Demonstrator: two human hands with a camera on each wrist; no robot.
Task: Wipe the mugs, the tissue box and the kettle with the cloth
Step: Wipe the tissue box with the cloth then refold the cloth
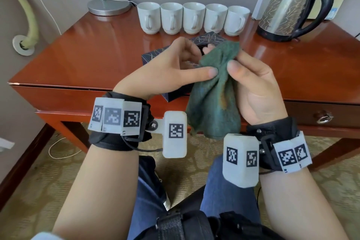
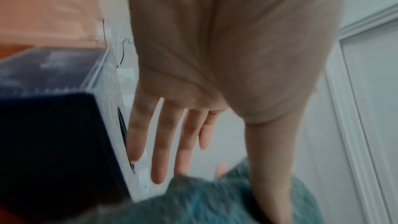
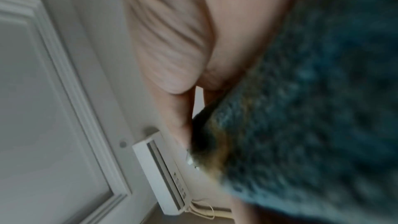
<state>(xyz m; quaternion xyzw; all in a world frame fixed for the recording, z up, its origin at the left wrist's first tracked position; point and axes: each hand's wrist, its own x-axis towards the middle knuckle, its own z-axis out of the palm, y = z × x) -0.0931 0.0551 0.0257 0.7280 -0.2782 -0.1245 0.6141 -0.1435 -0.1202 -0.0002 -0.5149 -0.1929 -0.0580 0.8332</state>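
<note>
Glossy reddish-brown wooden desk [image 1: 87, 50] against a grey wall, with a silver round-based lamp [image 1: 108, 7] at the back. Five white ceramic mugs [image 1: 193, 18] stand in a neat row, handles facing the person, and the patterned steel kettle with a black handle [image 1: 294, 8] sits just beside the row's right end. The dark navy tissue box with gold scribble lines [image 1: 155, 56] lies in front of the mugs, mostly hidden behind the hands.

Both hands are up over the desk's front edge with the fuzzy dark green cloth [image 1: 214, 91] between them — the right hand [image 1: 253, 87] has its fingers and thumb curled around the bunched top, the rest dangling. The left hand [image 1: 171, 68] is loose, fingers fairly straight, thumb resting against the cloth.

Looks to me like the cloth is being readied — no wiping contact yet. Next move probably needs a flat pad of cloth, then reaching for the tissue box or a mug.
</note>
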